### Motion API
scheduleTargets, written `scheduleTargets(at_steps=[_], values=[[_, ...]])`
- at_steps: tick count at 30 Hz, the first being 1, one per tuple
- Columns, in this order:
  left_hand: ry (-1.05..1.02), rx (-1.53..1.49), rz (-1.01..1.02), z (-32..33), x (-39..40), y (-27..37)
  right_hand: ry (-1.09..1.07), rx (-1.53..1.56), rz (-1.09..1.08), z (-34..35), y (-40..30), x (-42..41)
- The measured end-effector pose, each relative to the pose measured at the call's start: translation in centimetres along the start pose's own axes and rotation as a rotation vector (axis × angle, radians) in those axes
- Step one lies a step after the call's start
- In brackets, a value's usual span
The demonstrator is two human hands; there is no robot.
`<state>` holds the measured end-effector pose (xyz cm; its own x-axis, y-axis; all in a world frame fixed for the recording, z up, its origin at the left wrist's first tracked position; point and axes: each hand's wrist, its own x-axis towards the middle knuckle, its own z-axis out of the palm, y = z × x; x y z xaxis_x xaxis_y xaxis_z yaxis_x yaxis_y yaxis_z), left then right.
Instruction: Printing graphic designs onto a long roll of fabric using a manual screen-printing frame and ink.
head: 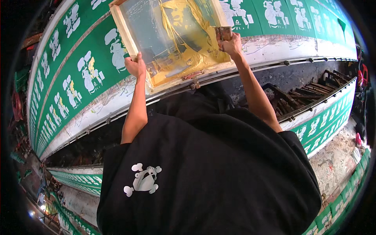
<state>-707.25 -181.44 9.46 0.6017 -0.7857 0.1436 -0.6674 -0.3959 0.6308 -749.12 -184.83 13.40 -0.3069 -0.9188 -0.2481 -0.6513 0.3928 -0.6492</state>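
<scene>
A wooden-framed printing screen (122, 29) lies tilted over the green fabric pieces (100, 38) on the long table in front of me. Yellow ink (188, 60) is smeared over its mesh, thickest toward the near edge. My left hand (136, 66) grips the near end of the frame's left side, thumb on top. In my right hand (232, 45) is an ink-stained squeegee (224, 33), held at the frame's right side; whether those fingers also grip the frame is hidden. White figure prints (88, 72) cover the fabric, and several to the left carry yellow patches.
A metal rail with small stops (194, 85) runs along the table's near edge. Behind me on the right, another table (332, 117) bears green printed fabric, with dark wooden slats (314, 91) inside its frame. A stained floor (332, 158) lies beyond it.
</scene>
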Motion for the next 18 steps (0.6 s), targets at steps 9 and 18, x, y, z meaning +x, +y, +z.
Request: scheduleTargets(at_steps=[9, 18], values=[[-0.070, 0.043, -0.040, 1.3, -0.6, 0.9, 0.275, -0.307, -0.456, 0.5, -1.6, -0.9], [-0.049, 0.028, -0.045, 1.5, -0.4, 1.9, -0.102, -0.536, -0.947, 7.9, -19.3, 17.2]])
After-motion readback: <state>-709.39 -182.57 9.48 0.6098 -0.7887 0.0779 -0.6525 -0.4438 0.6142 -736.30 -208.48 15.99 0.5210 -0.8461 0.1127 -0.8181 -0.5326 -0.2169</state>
